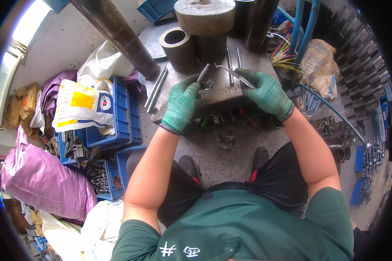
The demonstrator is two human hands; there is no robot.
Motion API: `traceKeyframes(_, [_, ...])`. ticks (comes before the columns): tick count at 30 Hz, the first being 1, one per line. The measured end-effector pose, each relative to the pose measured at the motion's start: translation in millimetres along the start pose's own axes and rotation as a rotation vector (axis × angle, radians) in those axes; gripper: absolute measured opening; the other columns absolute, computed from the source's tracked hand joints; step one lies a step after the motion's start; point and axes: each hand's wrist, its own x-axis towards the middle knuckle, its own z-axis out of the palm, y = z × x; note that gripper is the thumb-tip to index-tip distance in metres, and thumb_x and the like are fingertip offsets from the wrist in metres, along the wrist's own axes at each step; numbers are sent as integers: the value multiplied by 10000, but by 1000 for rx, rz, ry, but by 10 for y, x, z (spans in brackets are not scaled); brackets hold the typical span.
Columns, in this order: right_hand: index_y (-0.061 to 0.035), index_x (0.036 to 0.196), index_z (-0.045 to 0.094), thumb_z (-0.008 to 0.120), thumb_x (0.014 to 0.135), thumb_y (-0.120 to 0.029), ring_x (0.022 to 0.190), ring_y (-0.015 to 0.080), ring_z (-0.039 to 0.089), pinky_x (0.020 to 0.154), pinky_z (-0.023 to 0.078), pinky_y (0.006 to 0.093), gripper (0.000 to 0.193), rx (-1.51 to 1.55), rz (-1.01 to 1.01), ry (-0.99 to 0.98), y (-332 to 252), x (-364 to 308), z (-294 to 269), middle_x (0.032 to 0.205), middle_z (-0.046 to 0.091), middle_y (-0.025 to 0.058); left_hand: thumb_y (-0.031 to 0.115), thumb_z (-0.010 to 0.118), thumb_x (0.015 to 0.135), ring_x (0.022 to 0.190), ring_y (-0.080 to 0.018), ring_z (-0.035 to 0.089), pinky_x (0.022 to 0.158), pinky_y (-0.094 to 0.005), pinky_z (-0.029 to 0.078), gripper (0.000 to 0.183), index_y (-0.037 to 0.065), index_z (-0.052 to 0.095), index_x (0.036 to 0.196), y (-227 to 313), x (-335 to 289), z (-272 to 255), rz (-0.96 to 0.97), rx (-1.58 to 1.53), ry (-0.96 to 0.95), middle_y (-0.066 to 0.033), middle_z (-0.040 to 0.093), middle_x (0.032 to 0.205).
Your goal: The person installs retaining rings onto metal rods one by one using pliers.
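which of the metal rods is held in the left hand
The short, thick rod, tilted up in the left hand. The others, a left pair of rods and a right pair of rods, are thinner and lie on the work surface.

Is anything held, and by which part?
Left hand: short grey metal cylinder, by its near end. Right hand: slim silver metal tool, by its handle end.

A short grey rod is leaning up from the left hand's grip, small metal rings lying just beside. A slim bent-tipped metal tool is jutting leftward from the right hand's grip.
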Motion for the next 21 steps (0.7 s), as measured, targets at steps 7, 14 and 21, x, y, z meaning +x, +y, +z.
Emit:
traceKeyframes(7, [-32,1420,663,674,888,-92,1041,177,724,955,564,324,536,52,27,-175,57,21,-106,1174,778,156,38,566,1019,1207,-239,672,1066,-356,520,374,-12,661,1377,-33,-27,-6,109,-32,-29,-172,719,1294])
traceKeyframes(14, [-43,1407,672,697,860,-118,1057,198,743,970,562,333,552,-37,-45,-253,79,22,-229,1179,785,169,2,623,1002,1230,-238,662,1099,-360,504,356,-10,659,1356,44,-61,-35,79,-6,-85,-160,719,1287])
traceKeyframes(21, [-62,1410,675,717,845,-132,1057,225,753,980,561,345,571,-118,-3,-276,-20,2,-247,1195,781,184,20,637,1002,1078,-186,681,958,-323,553,363,36,671,1362,112,-141,-33,101,68,-107,-115,734,1185])
